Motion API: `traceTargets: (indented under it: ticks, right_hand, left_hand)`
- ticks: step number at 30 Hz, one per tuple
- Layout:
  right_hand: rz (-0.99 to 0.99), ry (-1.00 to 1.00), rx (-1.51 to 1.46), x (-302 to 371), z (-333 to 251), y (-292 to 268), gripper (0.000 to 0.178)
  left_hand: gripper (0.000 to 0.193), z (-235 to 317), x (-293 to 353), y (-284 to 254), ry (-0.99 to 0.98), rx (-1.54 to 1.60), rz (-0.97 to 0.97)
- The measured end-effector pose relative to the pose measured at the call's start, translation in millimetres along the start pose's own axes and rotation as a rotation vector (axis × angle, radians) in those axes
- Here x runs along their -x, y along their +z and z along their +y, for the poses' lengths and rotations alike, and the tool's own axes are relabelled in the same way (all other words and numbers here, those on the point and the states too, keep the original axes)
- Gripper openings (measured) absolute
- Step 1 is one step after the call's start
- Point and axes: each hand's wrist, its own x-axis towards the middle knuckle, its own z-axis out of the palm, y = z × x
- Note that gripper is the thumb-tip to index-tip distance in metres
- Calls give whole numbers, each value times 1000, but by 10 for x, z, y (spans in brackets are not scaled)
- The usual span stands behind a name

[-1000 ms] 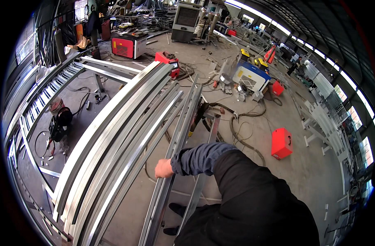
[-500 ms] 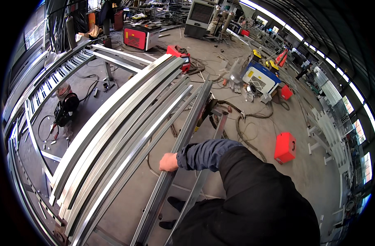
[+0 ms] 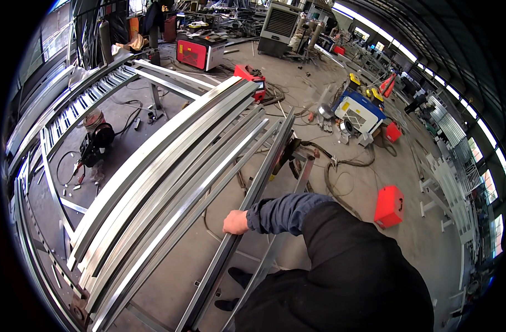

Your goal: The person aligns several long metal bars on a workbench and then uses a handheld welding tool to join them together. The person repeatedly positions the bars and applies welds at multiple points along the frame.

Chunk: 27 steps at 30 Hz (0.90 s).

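My right hand (image 3: pixel 235 222), at the end of a dark-sleeved arm reaching in from the right, is closed around a long grey metal profile (image 3: pixel 214 264). This profile runs from the lower edge up to the right. To its left lies a row of several long silver metal profiles (image 3: pixel 170 160), side by side and apart from the held one. Between the held profile and my body, another metal bar (image 3: pixel 269 254) slants upward. My left hand does not show. Below the held profile, my dark shoes (image 3: pixel 239 275) are partly visible.
A metal frame (image 3: pixel 45 166) stands at the left, with a wire-feed unit (image 3: pixel 98 141) on the floor inside it. Red machines (image 3: pixel 195 53) are behind. To the right are a blue-and-white machine (image 3: pixel 358 113), cables (image 3: pixel 341 161) on the floor, and a red box (image 3: pixel 389 206).
The view has turned slightly, so most of the scene sits a little farther right and lower. My right hand keeps its hold on the metal profile.
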Motion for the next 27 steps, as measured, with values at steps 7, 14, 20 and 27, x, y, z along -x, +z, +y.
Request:
traceTargets:
  ticks: [7,14,20,27]
  right_hand:
    - [10,17,7,-50,-4,55,23]
    - [34,100,-1,-90,-66,163,23]
    - [86,96,24,-51,-98,238,20]
    - [142,89,101,-1,-185,247,23]
  left_hand:
    - [21,7,7,7,21,32,75]
    - [20,-36,3,18,-1,55,26]
    - [21,-2,-36,-52,-27,47,-21]
    - [23,29,-21,-60,-9,74,34]
